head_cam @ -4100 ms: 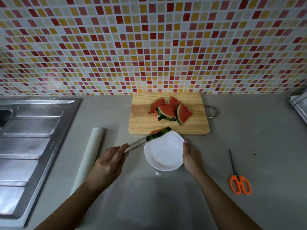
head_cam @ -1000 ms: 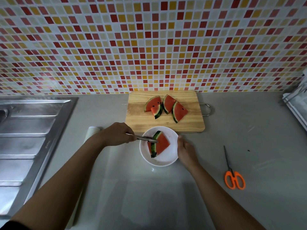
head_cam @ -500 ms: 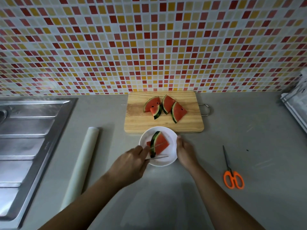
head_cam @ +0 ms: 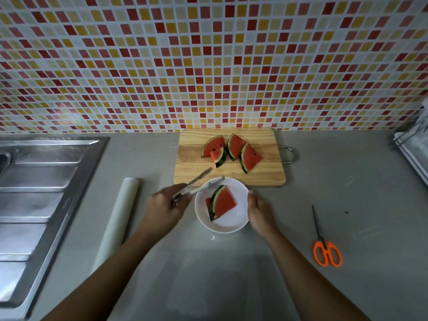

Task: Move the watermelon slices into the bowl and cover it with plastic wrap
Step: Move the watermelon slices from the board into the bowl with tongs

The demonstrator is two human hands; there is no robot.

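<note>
Body in view: two arms only. Left hand (head_cam: 165,206) and right hand (head_cam: 260,215) are both bare. Left forearm (head_cam: 111,274) and right forearm (head_cam: 308,274) are bare skin from wrist to frame edge. Right thumb has a short pale nail. Left fingers are motion-blurred, detail unreadable. The wide lens makes both forearms look broader toward the bottom edge. Light is dim, finer detail can't be told.

Red-and-yellow mosaic wall (head_cam: 208,66) backs a grey counter (head_cam: 347,177); steel sink (head_cam: 34,193) at left; dim light.
</note>
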